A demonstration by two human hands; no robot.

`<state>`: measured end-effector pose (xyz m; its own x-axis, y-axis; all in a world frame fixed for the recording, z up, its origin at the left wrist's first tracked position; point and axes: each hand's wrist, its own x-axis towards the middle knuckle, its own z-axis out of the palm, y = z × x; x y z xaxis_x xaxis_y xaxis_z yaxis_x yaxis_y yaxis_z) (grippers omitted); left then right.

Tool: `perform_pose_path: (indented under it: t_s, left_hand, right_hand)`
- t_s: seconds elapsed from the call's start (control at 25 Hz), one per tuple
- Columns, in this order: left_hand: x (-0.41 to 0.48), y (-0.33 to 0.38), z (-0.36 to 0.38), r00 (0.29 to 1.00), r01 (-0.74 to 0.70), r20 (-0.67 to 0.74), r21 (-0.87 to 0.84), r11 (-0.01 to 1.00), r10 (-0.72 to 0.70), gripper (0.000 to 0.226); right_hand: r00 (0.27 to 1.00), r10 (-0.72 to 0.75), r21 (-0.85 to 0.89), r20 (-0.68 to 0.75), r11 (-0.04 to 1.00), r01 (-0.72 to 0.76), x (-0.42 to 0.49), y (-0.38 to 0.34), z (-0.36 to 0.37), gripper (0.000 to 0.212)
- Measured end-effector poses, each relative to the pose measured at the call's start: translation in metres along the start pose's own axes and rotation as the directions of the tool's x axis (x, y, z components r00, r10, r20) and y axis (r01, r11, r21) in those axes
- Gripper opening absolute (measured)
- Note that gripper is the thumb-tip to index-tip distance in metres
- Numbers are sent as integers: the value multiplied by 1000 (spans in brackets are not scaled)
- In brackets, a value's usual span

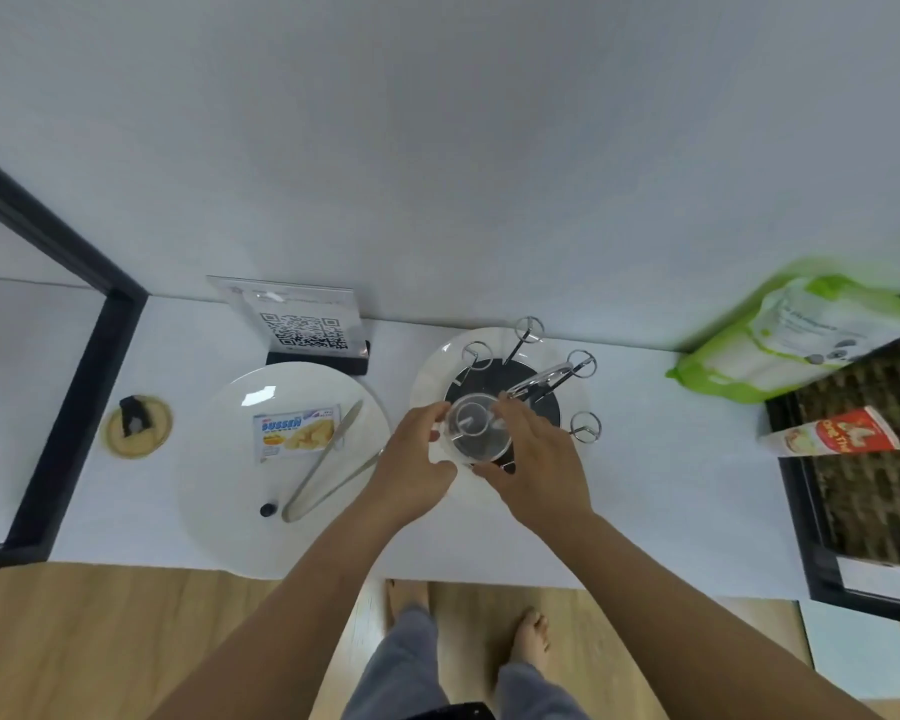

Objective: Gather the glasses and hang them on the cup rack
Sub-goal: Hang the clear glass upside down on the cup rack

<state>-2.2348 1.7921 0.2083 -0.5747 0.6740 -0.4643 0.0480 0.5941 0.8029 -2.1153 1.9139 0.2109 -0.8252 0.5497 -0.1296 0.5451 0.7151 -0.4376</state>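
Observation:
A metal cup rack (528, 371) with several ring-tipped arms stands on a dark round base inside a white tray (432, 376). Both hands grip one clear glass (476, 431), held over the rack's near side above one of the arms. My left hand (414, 459) clasps its left side and my right hand (533, 459) its right side. Whether the glass rests on the arm or hovers above it, I cannot tell. No other glass shows.
To the left a white plate (214, 459) carries a biscuit packet (297, 431), metal tongs (328, 465) and a small dark cap. A QR-code stand (302, 324) stands behind it. A green bag (801, 340) and a red packet (832, 433) lie at the right.

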Motion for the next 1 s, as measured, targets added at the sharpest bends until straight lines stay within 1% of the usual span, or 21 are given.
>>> perform_pose_path:
  t_s: [0.08,0.2,0.28,0.36,0.44,0.48,0.56,0.64,0.72,0.8,0.92,1.0]
  left_hand:
    - [-1,0,0,1000,11,-12,9,1000,-11,65]
    - [-1,-2,1,1000,10,-14,14,1000,-10,68]
    - [-1,-3,2,1000,2,-8,17,1000,-2,70]
    - [-2,-4,2,1000,-4,-15,38,999,5,72]
    - [-2,-2,0,999,-17,-40,56,998,20,74]
    - [-3,-1,-1,997,-34,-61,70,997,38,75]
    - [-5,1,-2,988,-110,-91,140,984,123,77]
    - [-6,1,-2,974,-202,-42,286,937,222,76]
    - [-7,1,-1,965,-244,16,426,871,262,74]
    - [-7,1,-2,966,-235,19,485,842,259,71]
    - [-4,3,-1,966,-225,6,502,835,257,72]
    - [-1,3,-1,965,-219,-13,512,830,262,74]
  right_hand:
    - [1000,-1,-19,28,1000,1,-1,-2,2,71]
    - [994,60,-93,91,994,-52,-2,-1,1,67]
    - [984,89,-160,154,985,-64,-2,0,-2,71]
    - [976,92,-194,199,980,-53,-4,1,-6,79]
    - [973,91,-199,211,979,-48,-5,0,-11,85]
    - [973,92,-188,211,981,-52,-6,0,-13,84]
    - [973,92,-161,211,985,-58,-10,-1,-18,78]
    - [967,107,-168,230,983,-69,-17,-1,-21,77]
    - [960,142,-176,240,979,-101,-24,0,-22,78]
    - [955,176,-194,238,972,-131,-27,1,-25,69]
    - [957,168,-285,235,954,-97,-27,1,-29,51]
    - [963,156,-320,220,944,-80,-24,-2,-31,45]
